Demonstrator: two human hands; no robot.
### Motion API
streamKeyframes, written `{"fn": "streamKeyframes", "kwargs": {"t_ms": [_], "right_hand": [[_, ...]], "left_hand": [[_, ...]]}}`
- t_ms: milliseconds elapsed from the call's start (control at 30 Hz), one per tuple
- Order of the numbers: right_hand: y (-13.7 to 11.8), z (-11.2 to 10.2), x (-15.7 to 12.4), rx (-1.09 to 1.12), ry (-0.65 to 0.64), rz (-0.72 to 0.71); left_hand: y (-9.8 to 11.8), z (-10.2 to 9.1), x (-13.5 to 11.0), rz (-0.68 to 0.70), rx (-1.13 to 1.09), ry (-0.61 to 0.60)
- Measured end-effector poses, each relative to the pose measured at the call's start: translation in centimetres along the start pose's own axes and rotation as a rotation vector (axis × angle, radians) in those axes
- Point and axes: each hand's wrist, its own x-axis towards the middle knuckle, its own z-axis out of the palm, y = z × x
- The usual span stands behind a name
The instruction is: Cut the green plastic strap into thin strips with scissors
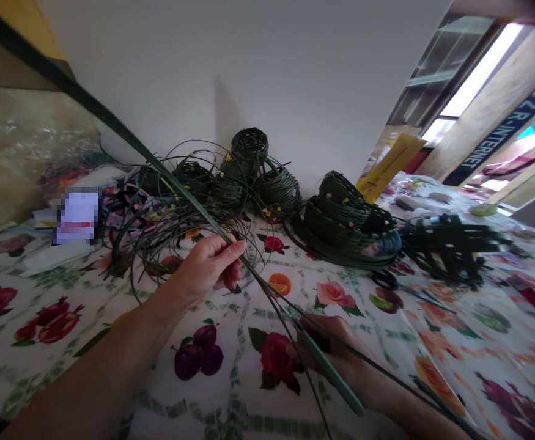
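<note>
My left hand (207,264) grips a long, dark green leaf strip (111,110) that runs up and away to the top left corner of the view. My right hand (334,354) is lower, near the table's front, and closes on a paler green strip (329,373) and several thin strands. Just beyond my left hand lies a half-woven green basket (194,180) with loose strands curling out. A stack of finished-looking woven green baskets (343,223) stands to the right, and black-handled scissors (386,280) lie near my right hand.
A floral oilcloth (33,324) covers the table. A bundle of dark green strips (450,247) lies at the right, beside pale stones (482,209). A yellow packet (389,165) leans behind. A white wall (295,73) backs the table, and a plastic-covered object (24,153) stands at the left.
</note>
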Motion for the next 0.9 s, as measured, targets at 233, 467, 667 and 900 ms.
{"fn": "streamKeyframes", "kwargs": {"t_ms": [233,467,667,900], "right_hand": [[0.77,0.03,0.17,0.045,0.016,-0.043],[0.69,-0.16,0.40,-0.016,0.010,-0.041],[0.19,-0.11,-0.07,-0.061,0.035,-0.030],[0.25,0.05,-0.16,-0.041,0.027,-0.030]], "left_hand": [[0.52,-0.45,0.10,0.033,-0.021,0.092],[-0.14,-0.37,0.32,0.075,0.039,0.041],[-0.19,-0.27,0.26,0.068,0.023,0.054],[0.02,-0.28,0.09,0.035,0.006,0.064]]}}
